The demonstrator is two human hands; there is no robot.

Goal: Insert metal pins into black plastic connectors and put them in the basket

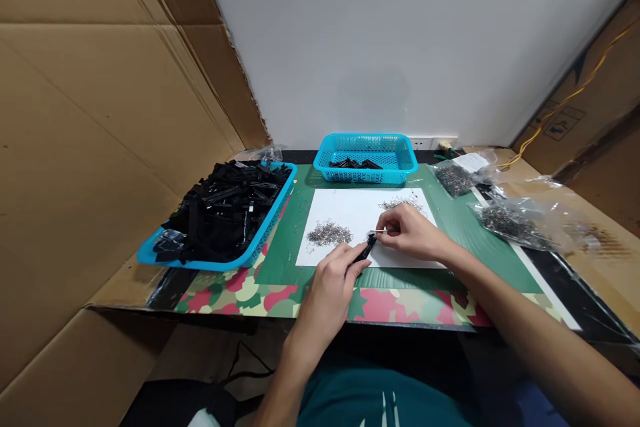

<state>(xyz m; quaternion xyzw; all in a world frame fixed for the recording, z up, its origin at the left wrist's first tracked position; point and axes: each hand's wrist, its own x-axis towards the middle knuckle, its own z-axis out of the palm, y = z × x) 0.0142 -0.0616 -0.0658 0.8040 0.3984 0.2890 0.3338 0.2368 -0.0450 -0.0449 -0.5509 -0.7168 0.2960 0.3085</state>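
My left hand (339, 270) is closed around a small black plastic part (369, 248), held low over the front of a white sheet (360, 200). At the far end of that part, my right hand (403, 232) pinches a thin, light-coloured rod-like piece (380, 232); its exact kind is too small to make out. A pile of tiny metal wire pieces, perhaps springs, (329, 233) lies on the sheet left of my hands. Just beyond my right hand is a second pile of wire pieces (403, 203), partly covered by the hand.
A blue basket (287, 207) heaped with black plastic parts stands at left. Behind the sheet, another blue basket (365, 177) holds several black parts. Clear bags of metal pieces (507, 220) lie at right. Cardboard walls (100, 80) flank the green mat (280, 260).
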